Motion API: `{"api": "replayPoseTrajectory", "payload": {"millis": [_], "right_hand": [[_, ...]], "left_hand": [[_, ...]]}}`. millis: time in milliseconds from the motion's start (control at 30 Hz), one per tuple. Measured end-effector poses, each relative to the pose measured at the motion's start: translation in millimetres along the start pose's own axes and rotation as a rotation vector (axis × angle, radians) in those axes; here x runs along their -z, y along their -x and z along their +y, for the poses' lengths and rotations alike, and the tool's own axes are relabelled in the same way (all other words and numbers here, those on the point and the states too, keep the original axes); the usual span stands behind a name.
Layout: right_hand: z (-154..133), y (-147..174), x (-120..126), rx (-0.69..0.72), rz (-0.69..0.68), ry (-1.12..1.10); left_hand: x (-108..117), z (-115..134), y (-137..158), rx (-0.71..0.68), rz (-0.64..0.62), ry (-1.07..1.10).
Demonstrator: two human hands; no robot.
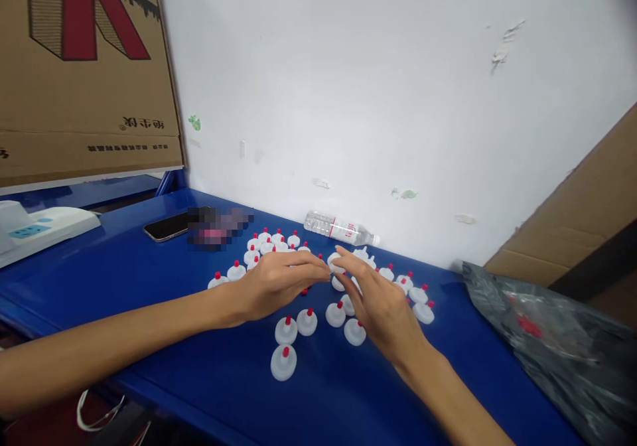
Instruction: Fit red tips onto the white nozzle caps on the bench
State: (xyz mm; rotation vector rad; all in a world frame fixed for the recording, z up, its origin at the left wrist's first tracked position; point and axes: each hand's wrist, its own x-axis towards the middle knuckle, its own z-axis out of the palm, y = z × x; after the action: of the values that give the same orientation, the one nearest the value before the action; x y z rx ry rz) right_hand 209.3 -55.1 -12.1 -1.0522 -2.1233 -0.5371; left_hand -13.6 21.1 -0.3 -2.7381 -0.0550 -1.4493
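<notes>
My right hand pinches a white round cap between thumb and fingers, above the blue table. My left hand meets it from the left, its fingers pressed together and tips close to that cap. Whatever the left fingertips hold, if anything, is hidden. Around and beneath both hands stand several white round caps with red tips, among them one at the front and one to the right. Behind the right hand, a few white caps show no red tip.
A clear plastic bottle lies against the wall. To the left are a phone, a blurred patch and a white device. A dark plastic bag covers the right side. A large cardboard box stands at the back left.
</notes>
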Motion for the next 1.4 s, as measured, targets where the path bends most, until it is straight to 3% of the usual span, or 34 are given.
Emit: {"api": "replayPoseTrajectory", "payload": {"millis": [200,333,467,667,900,1133,1400], "right_hand": [[-5,-4,1,-0.053,0.035,-0.121],[-10,-8,-1,-0.187,0.125,-0.212],[-12,-8,-4,-0.255,0.132,-0.291],[-17,-12,3,-0.206,0.078,-0.375],[-20,-13,7,-0.151,-0.082,-0.345],[-16,-12,1,-0.087,0.033,-0.329],[-24,-13,0,-0.125,0.069,-0.394]], "left_hand": [[-3,1,1,0.007,-0.005,-0.018],[-2,1,1,0.018,-0.002,-0.030],[0,3,0,0.022,-0.002,-0.026],[-2,2,0,0.073,-0.025,-0.003],[-2,-8,2,0.096,0.020,-0.246],[0,-6,1,-0.031,-0.141,-0.194],[1,-1,-3,-0.035,-0.134,-0.300]]}}
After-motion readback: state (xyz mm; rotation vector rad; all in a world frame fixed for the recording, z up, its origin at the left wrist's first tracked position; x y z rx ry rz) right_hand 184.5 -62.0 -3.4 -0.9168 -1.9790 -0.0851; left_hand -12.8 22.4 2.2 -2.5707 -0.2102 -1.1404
